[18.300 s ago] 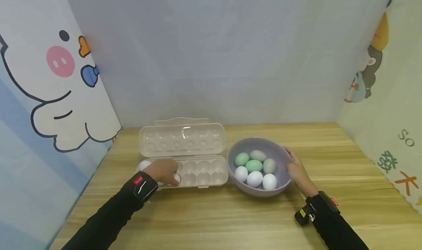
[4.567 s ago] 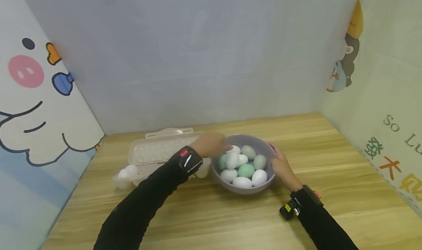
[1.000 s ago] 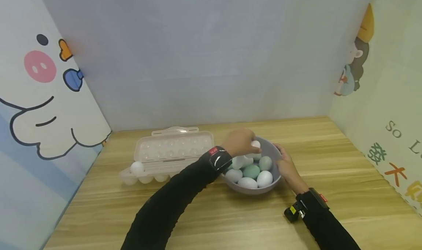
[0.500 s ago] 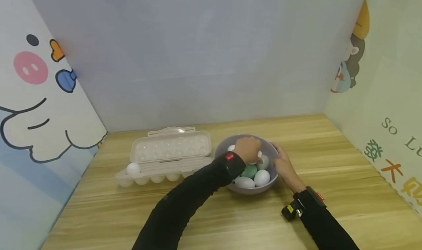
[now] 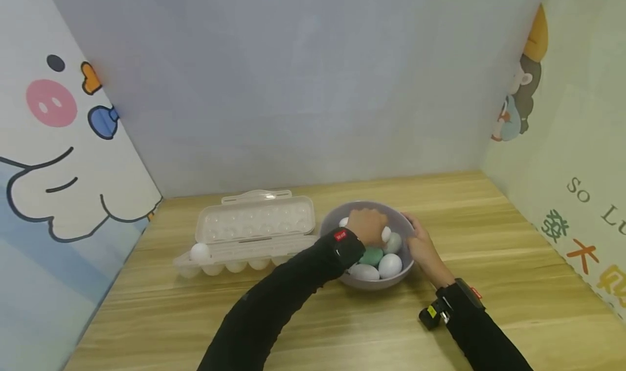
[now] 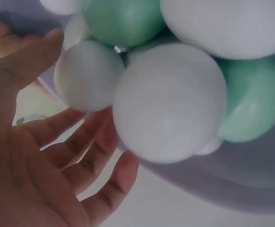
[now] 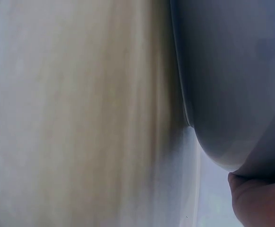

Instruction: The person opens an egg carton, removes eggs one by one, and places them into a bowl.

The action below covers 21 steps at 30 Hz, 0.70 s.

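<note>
Left of the bowl point(image 5: 332, 221), the egg tray point(image 5: 230, 254) holds one white egg point(image 5: 199, 251). The left hand point(image 5: 367, 227) is over the bowl's eggs point(image 5: 389, 265), fingers relaxed, gripping nothing. The right hand point(image 5: 421, 247) rests against the bowl's far side, its grip unclear.

Right wrist view: the grey bowl's point(image 7: 232, 85) curved outer wall is filling the right side, sitting on the blurred wooden table point(image 7: 80, 113); part of the right hand point(image 7: 258, 201) is touching its lower edge.
</note>
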### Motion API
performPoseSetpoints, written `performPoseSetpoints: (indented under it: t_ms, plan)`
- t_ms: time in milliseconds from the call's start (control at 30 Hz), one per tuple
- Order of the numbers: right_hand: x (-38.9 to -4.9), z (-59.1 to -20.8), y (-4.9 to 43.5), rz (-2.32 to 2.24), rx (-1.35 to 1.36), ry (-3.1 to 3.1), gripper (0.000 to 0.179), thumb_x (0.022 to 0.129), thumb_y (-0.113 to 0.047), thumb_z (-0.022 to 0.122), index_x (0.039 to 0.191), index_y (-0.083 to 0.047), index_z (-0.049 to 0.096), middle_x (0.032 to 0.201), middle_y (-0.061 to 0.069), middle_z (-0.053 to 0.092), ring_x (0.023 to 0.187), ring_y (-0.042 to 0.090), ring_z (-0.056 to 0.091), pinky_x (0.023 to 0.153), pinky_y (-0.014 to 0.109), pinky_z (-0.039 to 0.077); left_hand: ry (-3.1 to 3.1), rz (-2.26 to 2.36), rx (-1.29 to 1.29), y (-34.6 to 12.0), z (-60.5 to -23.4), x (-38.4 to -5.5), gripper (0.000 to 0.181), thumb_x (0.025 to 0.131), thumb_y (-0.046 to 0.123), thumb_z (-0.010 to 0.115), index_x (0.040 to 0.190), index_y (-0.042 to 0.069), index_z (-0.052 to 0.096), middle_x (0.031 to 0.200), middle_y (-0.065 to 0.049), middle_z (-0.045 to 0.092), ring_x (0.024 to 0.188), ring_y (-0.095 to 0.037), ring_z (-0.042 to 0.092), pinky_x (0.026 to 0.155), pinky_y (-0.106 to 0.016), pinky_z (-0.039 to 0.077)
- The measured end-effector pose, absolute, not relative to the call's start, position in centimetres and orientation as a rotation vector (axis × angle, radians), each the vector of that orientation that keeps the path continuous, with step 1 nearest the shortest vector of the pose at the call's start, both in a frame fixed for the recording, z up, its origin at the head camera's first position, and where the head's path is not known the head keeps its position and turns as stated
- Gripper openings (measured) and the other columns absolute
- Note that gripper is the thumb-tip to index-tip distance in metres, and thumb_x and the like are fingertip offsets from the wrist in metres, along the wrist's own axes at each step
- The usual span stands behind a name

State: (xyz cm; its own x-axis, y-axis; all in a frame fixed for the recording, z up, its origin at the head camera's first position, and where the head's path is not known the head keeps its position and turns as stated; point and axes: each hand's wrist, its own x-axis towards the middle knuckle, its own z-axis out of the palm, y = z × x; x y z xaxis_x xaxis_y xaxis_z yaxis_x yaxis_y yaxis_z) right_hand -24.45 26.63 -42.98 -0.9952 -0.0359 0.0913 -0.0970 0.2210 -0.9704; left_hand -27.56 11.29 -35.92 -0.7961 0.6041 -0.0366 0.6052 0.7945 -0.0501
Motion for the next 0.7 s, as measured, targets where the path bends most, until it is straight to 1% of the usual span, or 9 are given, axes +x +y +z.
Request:
performPoseSetpoints:
  t_ms: [133,267,367,467,600,700]
  plan:
    - [-24.2,-43.0,26.5,1.934,0.104,-2.432,0.068,0.072,0.012,0.029,0.137,-0.005,0.021,0.143,0.02,0.021,0.129,0.037,0.018,0.104,0.053,0.017,2.927,0.046,0.989,8.7,-34.1,-27.1,0.041,0.075,0.042,0.067,0.105,0.016,0.059,0.098,0.002,0.059,0.088,-0.016,0.054,0.071,-0.033,0.046]
    - [-24.3,-43.4,26.6,1.936,0.107,-2.415,0.067,0.073,0.011,0.031,0.137,-0.007,0.023,0.141,0.02,0.023,0.127,0.035,0.022,0.103,0.052,0.02,2.918,0.197,0.92,4.0,-32.2,-26.9,0.045,0.078,0.039,0.066,0.113,0.011,0.055,0.107,-0.003,0.058,0.094,-0.019,0.053,0.079,-0.033,0.045]
    - [-24.5,-43.7,26.8,1.931,0.142,-2.405,0.068,0.072,0.009,0.031,0.137,-0.007,0.023,0.141,0.021,0.023,0.127,0.037,0.022,0.102,0.054,0.02,2.967,0.23,0.824,-1.0,-31.5,-27.0,0.048,0.079,0.037,0.065,0.115,0.008,0.053,0.112,-0.008,0.057,0.1,-0.024,0.053,0.084,-0.038,0.044]
    - [-25.3,-44.9,27.4,1.916,0.157,-2.396,0.07,0.07,0.007,0.032,0.137,-0.009,0.024,0.141,0.02,0.023,0.127,0.038,0.022,0.101,0.056,0.021,3.01,0.227,0.683,-6.6,-31.4,-27.1,0.049,0.08,0.035,0.064,0.117,0.006,0.051,0.117,-0.012,0.055,0.106,-0.029,0.051,0.089,-0.043,0.041]
    - [-26.1,-45.8,27.7,1.912,0.145,-2.404,0.073,0.068,0.007,0.032,0.138,-0.013,0.024,0.142,0.018,0.023,0.126,0.038,0.022,0.1,0.057,0.021,3.016,0.201,0.481,-13.8,-31.7,-26.5,0.05,0.081,0.034,0.061,0.119,0.003,0.051,0.121,-0.017,0.052,0.109,-0.034,0.047,0.091,-0.047,0.039]
    - [-25.6,-45.2,27.3,1.924,0.165,-2.405,0.074,0.068,0.007,0.032,0.139,-0.012,0.022,0.142,0.021,0.021,0.126,0.04,0.021,0.1,0.058,0.021,3.004,0.234,0.349,-18.3,-32.4,-25.8,0.051,0.081,0.034,0.061,0.117,0.0,0.051,0.119,-0.02,0.052,0.107,-0.037,0.048,0.087,-0.049,0.041]
